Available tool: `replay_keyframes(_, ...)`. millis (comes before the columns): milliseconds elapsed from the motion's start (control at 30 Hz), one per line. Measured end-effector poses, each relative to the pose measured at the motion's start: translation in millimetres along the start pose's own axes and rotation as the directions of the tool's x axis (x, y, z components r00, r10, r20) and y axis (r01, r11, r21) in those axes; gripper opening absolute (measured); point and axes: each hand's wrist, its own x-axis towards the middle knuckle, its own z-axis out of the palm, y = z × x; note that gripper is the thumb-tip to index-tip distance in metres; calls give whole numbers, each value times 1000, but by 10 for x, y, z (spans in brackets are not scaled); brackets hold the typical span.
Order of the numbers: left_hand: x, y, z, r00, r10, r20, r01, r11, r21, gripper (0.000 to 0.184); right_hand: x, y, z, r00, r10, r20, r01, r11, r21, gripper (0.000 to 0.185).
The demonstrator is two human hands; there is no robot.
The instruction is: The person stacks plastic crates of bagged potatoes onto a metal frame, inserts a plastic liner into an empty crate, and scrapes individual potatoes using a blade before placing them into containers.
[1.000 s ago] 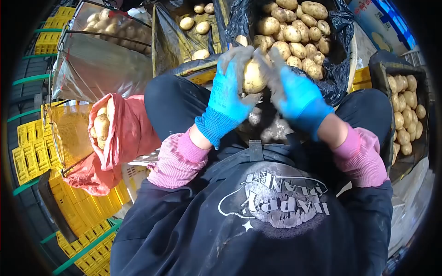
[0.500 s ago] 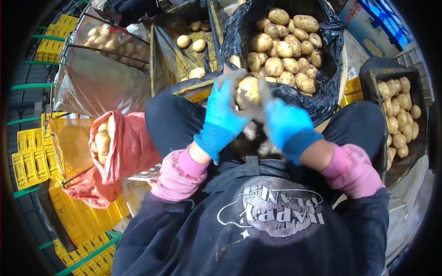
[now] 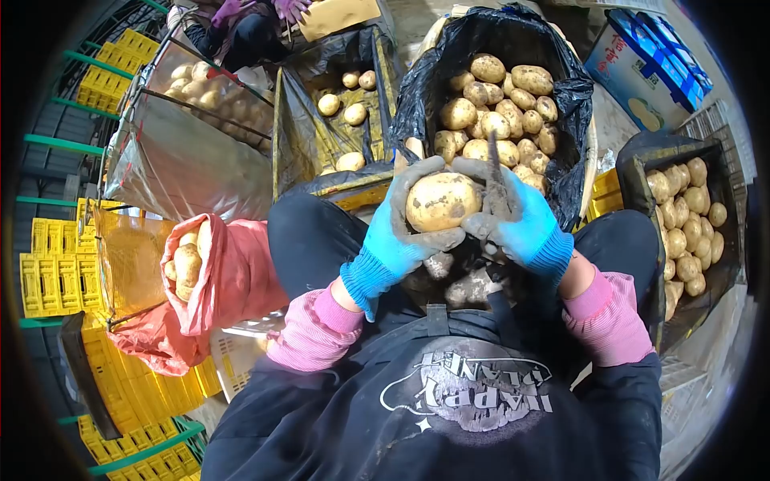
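A large, dirt-flecked potato [image 3: 443, 201] is held up between my hands, above my lap. My left hand [image 3: 399, 210], in a blue glove with soiled grey fingers, wraps round its left side and underside. At its right side, my right hand [image 3: 513, 215] is closed with fingertips and thumb against the potato. A narrow dark strip [image 3: 493, 156] rises from among the right hand's fingers; I cannot make out its kind. Below the hands lie muddy lumps [image 3: 473, 289], partly shadowed. Straight ahead stands a black-lined basket [image 3: 571, 88] full of potatoes [image 3: 501, 112].
A yellowish lined crate [image 3: 309, 144] with several potatoes stands ahead left. A red sack [image 3: 241, 264] of potatoes is by my left knee, a potato crate [image 3: 654, 309] at far right. Another person's purple-gloved hand [image 3: 290, 8] shows at the top. A blue carton [image 3: 642, 72] stands behind right.
My right hand, blurred before, is now sharp and closed in against the potato. The potato has come lower and nearer my body relative to the basket. The view has tipped slightly upward.
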Motion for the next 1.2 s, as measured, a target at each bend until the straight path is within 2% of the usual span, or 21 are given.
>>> replay_keyframes(33,-5,30,12,1000,1,-3,-1,1000,-2,90,15,54,-56,1000,1,3,-1,1000,-2,64)
replay_keyframes(67,-4,50,19,998,-33,-52,33,999,8,89,28,87,-110,982,-187,-42,145,868,-476,65)
replay_keyframes(100,-2,54,27,993,-66,-100,68,998,15,87,40,67,-118,930,-368,10,209,507,-836,67)
replay_keyframes(167,-6,-26,47,993,-24,-111,28,999,31,87,-6,-4,-42,965,-261,-22,113,491,-864,74)
replay_keyframes(267,-4,-54,35,991,-7,-133,28,987,156,87,-37,-15,147,986,-60,-158,-142,209,-967,76)
replay_keyframes(300,-4,-52,21,988,-23,-153,62,964,259,88,-67,-33,220,985,-59,-160,-145,209,-967,76)
replay_keyframes(400,-14,-141,-60,996,53,-77,-39,984,175,86,-79,-51,266,994,86,-73,-87,172,-981,74)
replay_keyframes(500,3,-104,-70,993,89,-82,-73,981,178,89,-14,0,11,993,-73,-94,-72,262,-963,72)
replay_keyframes(567,-22,-39,-53,995,51,-91,-45,997,61,89,40,-54,-119,987,14,-159,-158,245,-957,71)
replay_keyframes(633,0,-17,-97,996,18,-92,-23,998,-52,90,52,-46,-202,992,-17,-123,-95,535,-840,76)
replay_keyframes(667,5,-50,-140,989,105,-103,-93,989,115,90,34,-27,-177,990,-127,-62,40,670,-742,68)
replay_keyframes(700,3,-78,-165,977,189,-101,-154,947,280,90,23,-127,-128,990,-130,-58,44,668,-742,68)
replay_keyframes(733,43,-84,-180,961,275,-33,-256,927,273,88,0,-303,-57,992,125,-32,-127,913,-386,67)
replay_keyframes(767,62,-104,-210,961,273,-32,-254,927,277,88,-18,-389,-14,936,339,101,-343,939,28,66)
replay_keyframes(800,76,-112,-237,918,393,50,-379,836,398,87,-3,-312,-9,936,299,184,-325,936,134,66)
replay_keyframes(833,80,-108,-244,857,494,147,-497,713,495,85,-1,-259,35,937,298,183,-325,936,137,66)
replay_keyframes(900,57,-70,-127,864,484,137,-494,765,414,83,12,-226,162,996,56,64,-71,962,263,68)
replay_keyframes(967,54,-9,-19,936,352,-10,-348,929,126,85,-22,-279,51,987,145,67,-153,978,143,70)
replay_keyframes(1033,60,60,-21,954,298,-7,-293,943,159,91,-51,-300,35,988,117,102,-142,946,293,72)
replay_keyframes(1133,60,92,5,971,239,-26,-238,971,17,95,-41,-141,-15,981,104,166,-156,927,342,66)
replay_keyframes(1200,35,53,-17,957,283,-64,-268,948,173,90,-50,-78,-21,969,104,223,-188,898,398,63)
